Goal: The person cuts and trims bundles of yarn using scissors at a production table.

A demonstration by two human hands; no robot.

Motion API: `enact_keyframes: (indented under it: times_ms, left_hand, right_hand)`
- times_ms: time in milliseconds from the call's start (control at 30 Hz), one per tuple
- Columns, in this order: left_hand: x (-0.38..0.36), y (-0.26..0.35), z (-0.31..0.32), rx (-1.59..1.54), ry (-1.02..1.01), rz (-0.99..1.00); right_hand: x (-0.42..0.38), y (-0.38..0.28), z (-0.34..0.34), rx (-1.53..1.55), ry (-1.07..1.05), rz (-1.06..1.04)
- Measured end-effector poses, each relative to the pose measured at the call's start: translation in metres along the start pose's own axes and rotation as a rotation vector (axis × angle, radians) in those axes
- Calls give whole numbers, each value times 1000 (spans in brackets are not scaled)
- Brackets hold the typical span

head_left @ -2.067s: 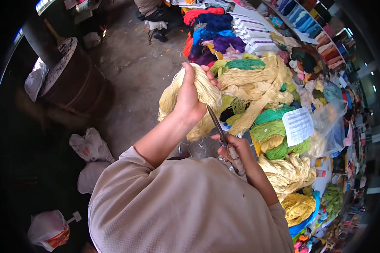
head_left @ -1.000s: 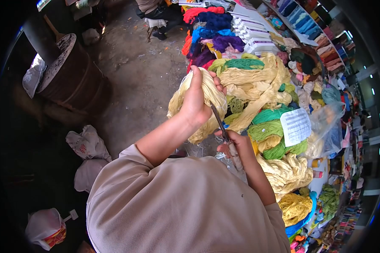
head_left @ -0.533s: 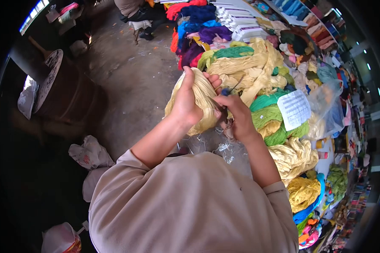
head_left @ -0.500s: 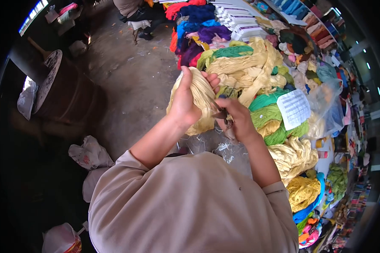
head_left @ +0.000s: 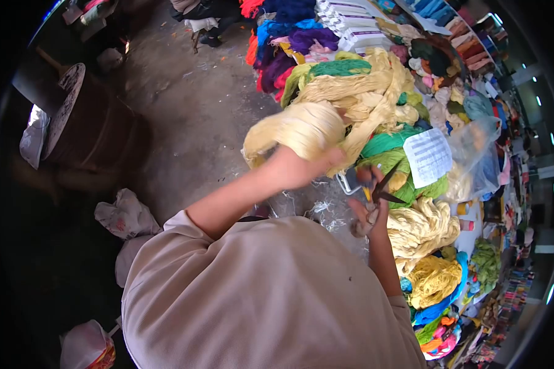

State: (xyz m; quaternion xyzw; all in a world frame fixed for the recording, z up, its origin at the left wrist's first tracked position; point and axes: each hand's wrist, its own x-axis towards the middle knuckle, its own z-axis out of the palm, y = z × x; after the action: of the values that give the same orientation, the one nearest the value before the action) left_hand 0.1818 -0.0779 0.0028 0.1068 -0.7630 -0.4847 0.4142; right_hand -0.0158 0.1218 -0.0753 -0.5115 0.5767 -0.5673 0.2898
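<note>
A cream yarn skein [head_left: 314,126] hangs over my left hand [head_left: 298,167], which is blurred by motion and partly covered by the strands. Dark scissors [head_left: 386,189] with spread blades are in my right hand [head_left: 370,206], beside the edge of the yarn pile. A cream yarn bundle [head_left: 351,89] lies just beyond the held skein. Green yarn [head_left: 385,161] and a printed white sheet [head_left: 428,158] are to the right of it.
A rusty drum [head_left: 86,123] stands at the left, with white bags [head_left: 126,215] below it. Yarn heaps [head_left: 421,230] line the right side, near a clear plastic bag [head_left: 477,154]. A seated person's legs [head_left: 218,24] show at the top.
The skein has swung from upright to a more sideways lie as my left hand turned. My right hand has moved right and down, away from the skein, with the scissors now spread.
</note>
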Motion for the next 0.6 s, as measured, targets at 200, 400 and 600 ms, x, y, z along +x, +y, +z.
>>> enact_keyframes:
  times_ms: [200,400,600]
  left_hand:
    - [18,11,0,292,-176,206]
    - [5,-43,-75,387,-59,138]
    - [15,-26,-54,-1591,100,-29]
  right_hand:
    - [68,-62,55,496,38,122]
    - [69,-60,26,398,177,-48]
    - [61,-73,51,-268,-303,-250]
